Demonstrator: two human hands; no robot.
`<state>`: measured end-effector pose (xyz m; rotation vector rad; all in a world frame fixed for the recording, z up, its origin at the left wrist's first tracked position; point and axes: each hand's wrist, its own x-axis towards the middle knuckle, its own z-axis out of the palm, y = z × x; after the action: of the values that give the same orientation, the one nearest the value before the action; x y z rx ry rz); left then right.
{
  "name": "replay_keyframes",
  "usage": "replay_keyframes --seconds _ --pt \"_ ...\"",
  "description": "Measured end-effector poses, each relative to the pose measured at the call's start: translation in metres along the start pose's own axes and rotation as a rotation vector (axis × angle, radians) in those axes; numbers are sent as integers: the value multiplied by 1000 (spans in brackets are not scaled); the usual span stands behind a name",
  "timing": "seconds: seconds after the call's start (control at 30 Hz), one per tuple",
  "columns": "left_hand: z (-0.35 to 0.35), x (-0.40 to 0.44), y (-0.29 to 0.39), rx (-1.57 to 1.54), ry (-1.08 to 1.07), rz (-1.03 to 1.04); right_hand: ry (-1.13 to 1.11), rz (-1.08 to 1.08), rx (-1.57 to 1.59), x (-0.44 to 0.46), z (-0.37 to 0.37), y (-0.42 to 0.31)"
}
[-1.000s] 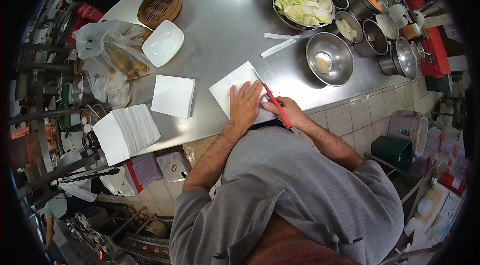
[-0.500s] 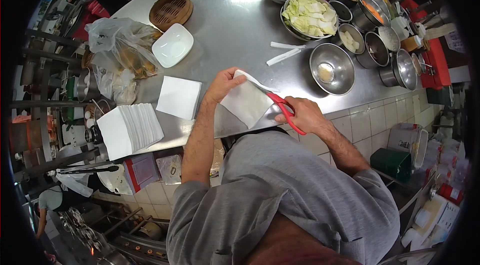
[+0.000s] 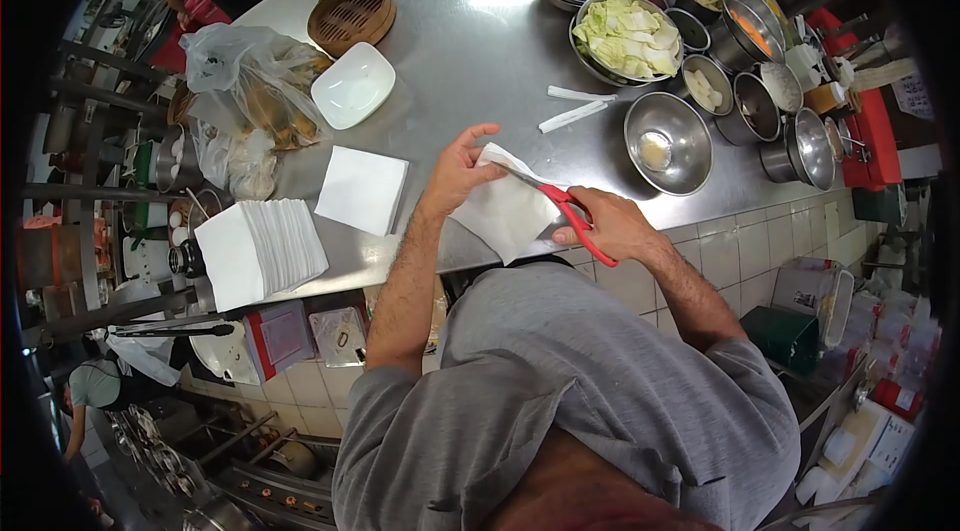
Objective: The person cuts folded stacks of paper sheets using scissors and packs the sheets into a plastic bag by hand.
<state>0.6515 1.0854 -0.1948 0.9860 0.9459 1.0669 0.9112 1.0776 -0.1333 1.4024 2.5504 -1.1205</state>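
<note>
My left hand [image 3: 456, 176] holds a white paper sheet [image 3: 508, 219] near its far corner, thumb on the sheet and index finger lifted away. My right hand [image 3: 612, 227] grips red-handled scissors [image 3: 580, 223], whose blades lie along the sheet's far edge and point toward my left thumb. Two narrow white strips [image 3: 573, 116] rest on the steel table beyond the sheet. Left of my left forearm are a flat square of white sheets [image 3: 362, 191] and a thick fanned stack of white sheets [image 3: 262, 253].
A steel bowl [image 3: 668, 144] stands right of the strips; behind it are a bowl of cut cabbage [image 3: 628, 36] and several pans. At left sit a white dish [image 3: 353, 86], a bamboo steamer [image 3: 352, 15] and plastic bags [image 3: 255, 91]. Co-workers are at the far left.
The scissors have moved along the sheet's edge toward my left hand, with their blades now nearer my thumb. My left index finger has lifted off the sheet.
</note>
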Motion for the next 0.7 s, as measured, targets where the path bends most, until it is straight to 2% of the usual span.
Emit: replay_keyframes --seconds 0.07,0.13,0.17,0.37,0.47,0.63,0.7 --pt "-3 -2 -1 -5 12 -14 -6 -16 26 1 -1 -2" --pt "-4 -3 -1 -9 24 -27 -145 56 15 0 -4 -6" --pt "-4 -4 0 -2 27 -40 -147 53 13 0 -3 -5" --pt "-1 -4 -4 53 26 -67 -124 45 74 6 4 2" --pt "6 -2 -7 86 9 -73 3 -86 70 9 6 1" --pt "7 -4 -2 129 24 -110 -146 49 314 10 12 9" --pt "8 -5 -4 178 32 -108 -158 78 316 7 15 7"
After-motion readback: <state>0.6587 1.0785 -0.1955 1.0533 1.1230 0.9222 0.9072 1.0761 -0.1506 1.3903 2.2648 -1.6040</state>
